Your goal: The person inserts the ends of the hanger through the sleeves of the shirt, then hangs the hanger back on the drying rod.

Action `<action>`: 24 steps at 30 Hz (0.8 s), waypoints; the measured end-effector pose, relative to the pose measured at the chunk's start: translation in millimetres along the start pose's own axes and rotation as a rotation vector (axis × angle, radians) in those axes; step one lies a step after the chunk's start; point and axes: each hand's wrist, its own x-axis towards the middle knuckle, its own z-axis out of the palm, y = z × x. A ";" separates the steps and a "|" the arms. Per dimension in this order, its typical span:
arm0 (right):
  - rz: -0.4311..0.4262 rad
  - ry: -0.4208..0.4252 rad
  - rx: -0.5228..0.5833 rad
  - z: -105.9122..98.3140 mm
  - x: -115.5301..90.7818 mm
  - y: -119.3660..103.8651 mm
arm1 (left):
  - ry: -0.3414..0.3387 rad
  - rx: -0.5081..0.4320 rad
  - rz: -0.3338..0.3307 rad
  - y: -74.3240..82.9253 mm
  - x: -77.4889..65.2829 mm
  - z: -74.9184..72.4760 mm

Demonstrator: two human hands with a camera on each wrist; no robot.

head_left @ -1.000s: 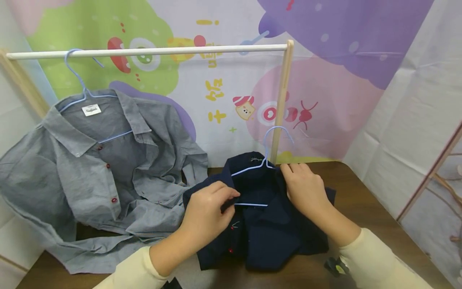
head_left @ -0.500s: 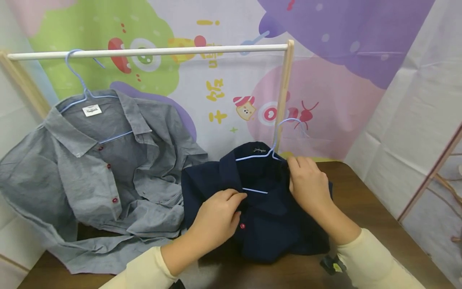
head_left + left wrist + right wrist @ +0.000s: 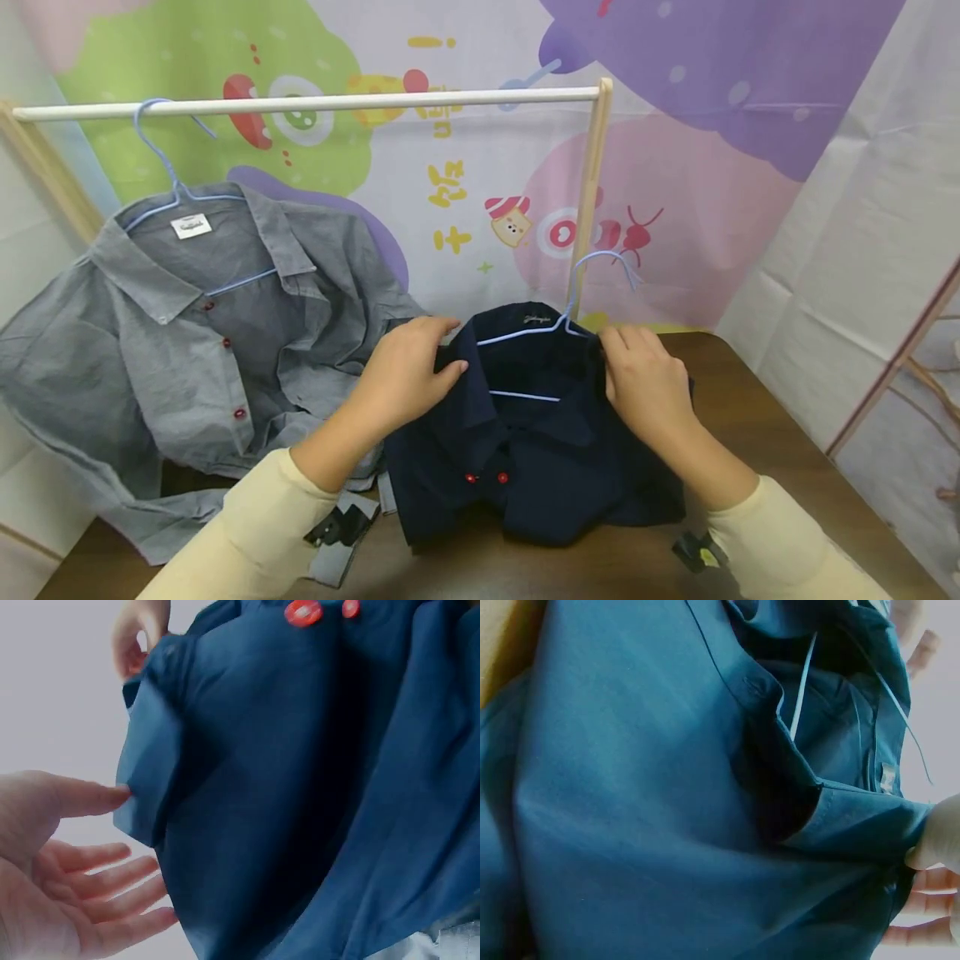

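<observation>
A navy shirt [image 3: 566,492] with red buttons [image 3: 503,478] hangs on a light blue wire hanger [image 3: 517,335], whose hook points up beside the rack's right post. At the left side of the collar [image 3: 142,772] is my left hand [image 3: 401,371]. Its thumb touches the collar flap while the other fingers stay spread and loosely extended near the shirt's edge. My right hand [image 3: 647,379] pinches the navy cloth at the right collar and shoulder, beside the hanger's neck. In the right wrist view, the thumb [image 3: 941,836] lies on top of the collar edge, fingers below it.
To the left, a grey shirt [image 3: 180,367] on another blue hanger [image 3: 156,150] hangs from the white rack bar [image 3: 315,103]. The wooden right post [image 3: 591,167] rises behind the navy shirt. A brown table [image 3: 780,433] lies beneath, with a cartoon-printed cloth [image 3: 480,200] behind.
My left hand has moved from the shirt's front opening up and left to the collar's left side, its fingers spreading. The navy shirt and hanger rose, then dipped slightly. My right hand keeps its hold.
</observation>
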 end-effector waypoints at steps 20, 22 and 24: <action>-0.108 -0.150 0.210 -14.2 9.2 10.7 | -0.014 0.109 0.141 1.9 7.6 15.5; -0.108 -0.179 0.228 -16.5 9.3 17.3 | 0.010 0.092 0.122 -1.9 5.4 14.3; -0.106 -0.200 0.230 -18.9 9.1 22.2 | 0.030 0.072 0.111 -5.7 3.9 13.3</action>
